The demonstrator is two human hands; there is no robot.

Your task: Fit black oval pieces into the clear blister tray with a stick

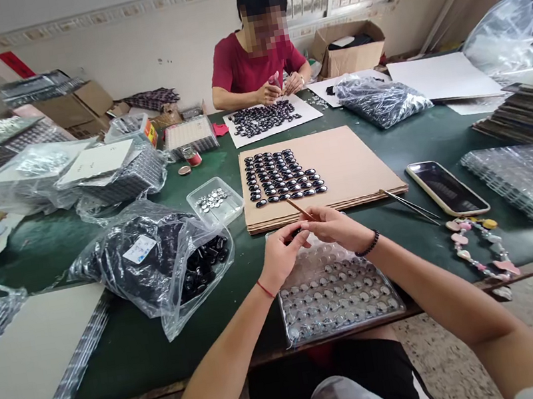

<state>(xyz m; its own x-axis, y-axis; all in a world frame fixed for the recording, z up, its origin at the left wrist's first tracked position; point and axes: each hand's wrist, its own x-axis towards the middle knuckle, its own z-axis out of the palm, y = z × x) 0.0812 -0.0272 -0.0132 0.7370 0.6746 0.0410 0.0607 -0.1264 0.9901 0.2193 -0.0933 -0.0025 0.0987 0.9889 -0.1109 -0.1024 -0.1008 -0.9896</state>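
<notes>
Above a clear plastic tray [293, 337], my two hands meet. My right hand [342, 229] pinches a thin brown stick [300, 209] that points up and to the left. The fingers of my left hand [283, 257] close around a small black piece [294, 235], mostly hidden by the fingertips. Rows of small round shiny pieces [339, 309] fill the tray's front part. Just beyond my hands, black oval pieces [280, 174] with shiny centres lie in rows on a stack of cardboard sheets [345, 153].
To the left are a plastic bag of black pieces [200, 264] and a small clear box [228, 211] of silver bits. Tweezers [412, 207], a phone [447, 188] and a bead bracelet [479, 250] lie right. Opposite, a person in a red shirt [229, 64] works over black pieces.
</notes>
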